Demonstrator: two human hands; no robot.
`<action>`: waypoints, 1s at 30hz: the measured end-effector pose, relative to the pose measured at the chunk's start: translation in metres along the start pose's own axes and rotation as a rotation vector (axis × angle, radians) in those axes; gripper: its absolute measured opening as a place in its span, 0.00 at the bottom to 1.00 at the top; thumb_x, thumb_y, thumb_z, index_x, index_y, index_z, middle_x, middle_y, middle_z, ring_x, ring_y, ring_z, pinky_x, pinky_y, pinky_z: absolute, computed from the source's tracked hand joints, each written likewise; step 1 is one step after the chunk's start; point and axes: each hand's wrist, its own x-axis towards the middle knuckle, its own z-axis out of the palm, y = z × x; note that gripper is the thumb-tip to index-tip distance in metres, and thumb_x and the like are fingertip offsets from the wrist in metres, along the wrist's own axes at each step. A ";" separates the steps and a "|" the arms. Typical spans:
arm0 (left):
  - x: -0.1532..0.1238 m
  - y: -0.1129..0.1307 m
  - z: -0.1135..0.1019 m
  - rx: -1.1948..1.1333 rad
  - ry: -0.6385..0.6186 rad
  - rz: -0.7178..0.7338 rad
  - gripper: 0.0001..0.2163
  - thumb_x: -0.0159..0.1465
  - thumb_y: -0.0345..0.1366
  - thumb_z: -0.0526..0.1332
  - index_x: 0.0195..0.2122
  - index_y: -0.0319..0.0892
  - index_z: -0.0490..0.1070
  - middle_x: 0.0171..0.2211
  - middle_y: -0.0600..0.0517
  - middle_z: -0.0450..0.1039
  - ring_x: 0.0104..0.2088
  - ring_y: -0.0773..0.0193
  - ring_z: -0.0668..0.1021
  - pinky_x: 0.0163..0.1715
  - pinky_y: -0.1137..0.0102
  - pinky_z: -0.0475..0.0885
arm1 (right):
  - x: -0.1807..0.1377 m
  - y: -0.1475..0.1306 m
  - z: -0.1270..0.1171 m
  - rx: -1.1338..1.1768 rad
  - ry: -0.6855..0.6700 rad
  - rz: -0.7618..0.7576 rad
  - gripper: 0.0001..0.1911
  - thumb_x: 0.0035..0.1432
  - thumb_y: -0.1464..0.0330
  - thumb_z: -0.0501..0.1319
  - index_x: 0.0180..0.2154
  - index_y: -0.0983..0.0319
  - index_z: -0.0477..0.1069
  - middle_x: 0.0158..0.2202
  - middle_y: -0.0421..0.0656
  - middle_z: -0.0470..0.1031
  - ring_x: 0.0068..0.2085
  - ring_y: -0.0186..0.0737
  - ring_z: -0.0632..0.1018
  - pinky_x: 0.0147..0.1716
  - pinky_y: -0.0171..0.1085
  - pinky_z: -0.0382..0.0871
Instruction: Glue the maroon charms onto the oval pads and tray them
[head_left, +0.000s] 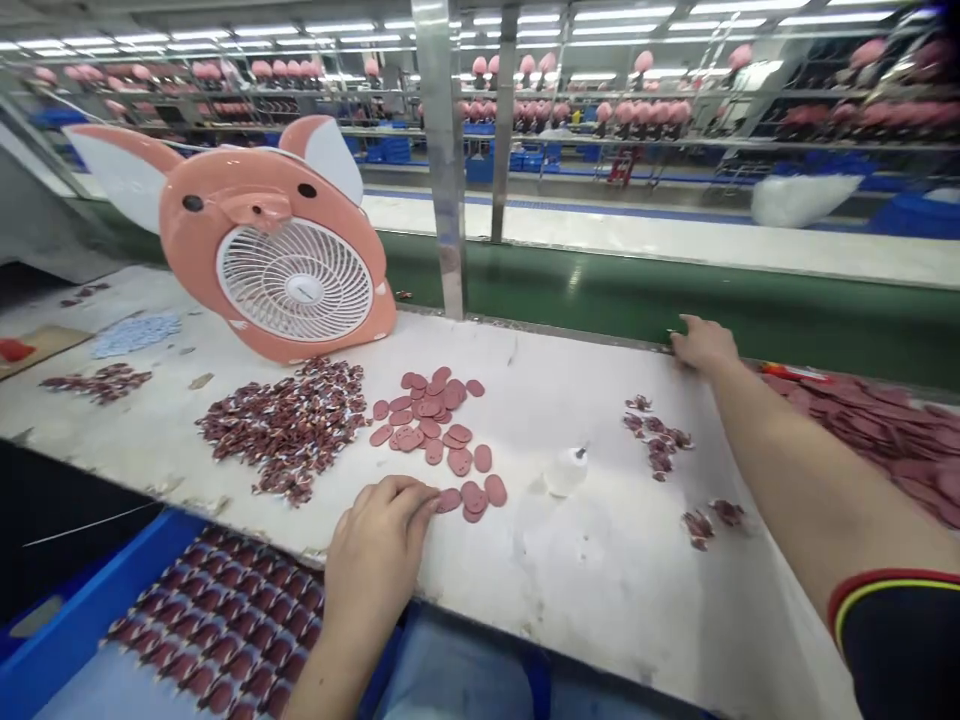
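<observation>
Left hand (384, 540): pinching one pink oval (450, 501) edgewise, apparently isolating it.
Right hand (705, 345): half-curling far across the bench (559, 385); hold unclear.
Maroon pile (289, 425): lying apart, presumably separating kinds.

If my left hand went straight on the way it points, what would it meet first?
Your left hand would first meet the nearest pink oval piece, which it may already be touching.

Rows of tube lights (624, 14) are seen lit overhead. The white surface (615, 610) is bordered at its far edge by a green strip (577, 288), where a metal post (442, 150) is positioned. Beyond, pink rounded items (654, 112) are carried on racks (585, 143); blue bins (388, 151) are placed lower down.
</observation>
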 end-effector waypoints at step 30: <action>-0.083 0.076 -0.025 -1.738 -0.836 -0.619 0.17 0.46 0.38 0.77 0.32 0.41 0.72 0.29 0.50 0.79 0.30 0.65 0.78 0.32 0.73 0.64 | -0.326 -0.108 -0.090 0.747 -1.121 -0.515 0.20 0.68 0.55 0.55 0.34 0.58 0.79 0.29 0.43 0.75 0.33 0.37 0.77 0.35 0.35 0.69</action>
